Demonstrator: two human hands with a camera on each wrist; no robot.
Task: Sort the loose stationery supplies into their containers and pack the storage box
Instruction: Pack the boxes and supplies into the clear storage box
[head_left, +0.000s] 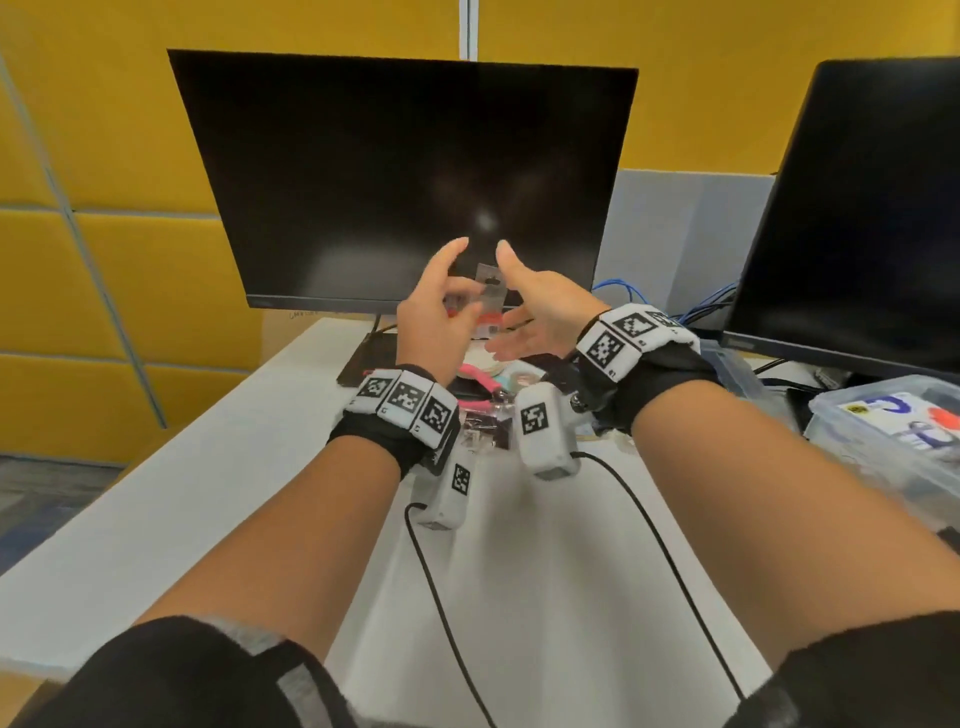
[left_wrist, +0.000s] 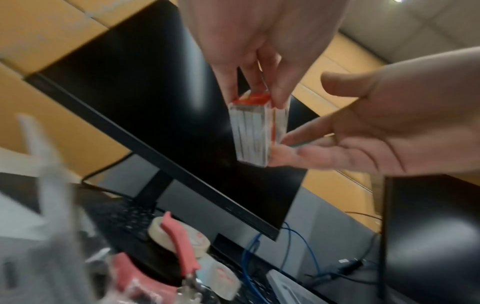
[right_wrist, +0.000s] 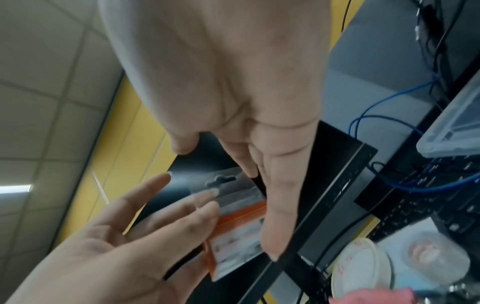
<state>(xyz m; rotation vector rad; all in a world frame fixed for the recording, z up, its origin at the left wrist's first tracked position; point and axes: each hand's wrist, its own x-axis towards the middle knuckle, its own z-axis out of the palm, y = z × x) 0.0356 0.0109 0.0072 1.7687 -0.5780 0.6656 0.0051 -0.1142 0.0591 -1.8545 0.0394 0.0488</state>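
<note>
your left hand (head_left: 434, 317) is raised in front of the dark monitor (head_left: 400, 182), its fingertips (left_wrist: 281, 96) pinching the top of a small clear packet (head_left: 488, 299) with an orange-red band; the packet (left_wrist: 255, 131) hangs upright below them, above the desk and clear of it. your right hand (head_left: 540, 312) is just beside it, palm turned inward with the fingers straight and relaxed, their tips (left_wrist: 285, 153) touching the packet's lower edge and curling round nothing. in the right wrist view the clear hang tab at the packet's (right_wrist: 239, 222) top shows between the 2 hands.

below the hands, on the white desk (head_left: 545, 571), lie a roll of cream tape (left_wrist: 179, 236), pink-handled scissors (left_wrist: 182, 244) across it, and more clear wrapping, too blurred to make out. a lidded clear storage box (head_left: 893, 441) sits on the desk at your right, beneath a 2nd monitor (head_left: 857, 208).
</note>
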